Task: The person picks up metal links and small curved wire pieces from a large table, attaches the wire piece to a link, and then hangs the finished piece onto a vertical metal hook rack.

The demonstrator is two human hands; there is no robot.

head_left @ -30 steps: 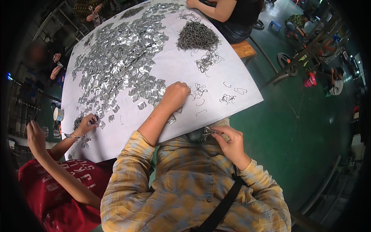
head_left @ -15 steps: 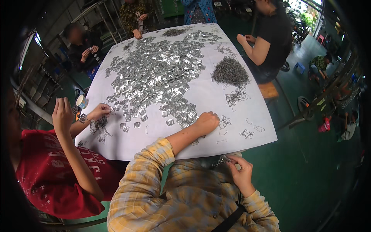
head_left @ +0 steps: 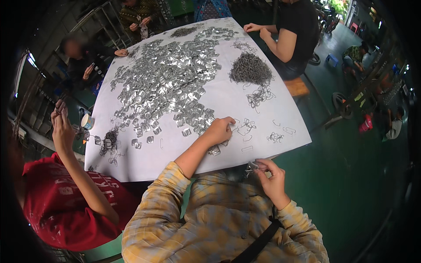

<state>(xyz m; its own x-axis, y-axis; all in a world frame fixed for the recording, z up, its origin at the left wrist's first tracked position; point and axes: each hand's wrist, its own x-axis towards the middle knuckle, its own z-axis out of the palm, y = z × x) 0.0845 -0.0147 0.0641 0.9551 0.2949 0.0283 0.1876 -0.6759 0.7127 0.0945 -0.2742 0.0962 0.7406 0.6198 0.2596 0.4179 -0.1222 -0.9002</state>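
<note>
My left hand (head_left: 220, 130) reaches over the white tabletop (head_left: 280, 118), its fingers curled and the fingertips mostly hidden. Right beside it lie loose bent wire hooks (head_left: 246, 126), and a few shiny square metal plates (head_left: 214, 150) rest by the wrist. Just off the table's near edge, my right hand (head_left: 272, 180) pinches a small metal plate (head_left: 251, 166) between thumb and fingers, with bits of wire hanging from it. A large heap of the square plates (head_left: 171, 74) spreads across the middle of the table.
A dense pile of wire hooks (head_left: 251, 70) sits at the right, a smaller one (head_left: 111, 139) at the left. A paper cup (head_left: 87, 121) stands at the left edge. A co-worker in a red shirt (head_left: 66, 201) is close on my left; others sit around the table.
My left hand has shifted slightly left in the picture and its fingers now reach toward the hooks. The red-shirted co-worker's hand has left the small hook pile. The view has tilted a little.
</note>
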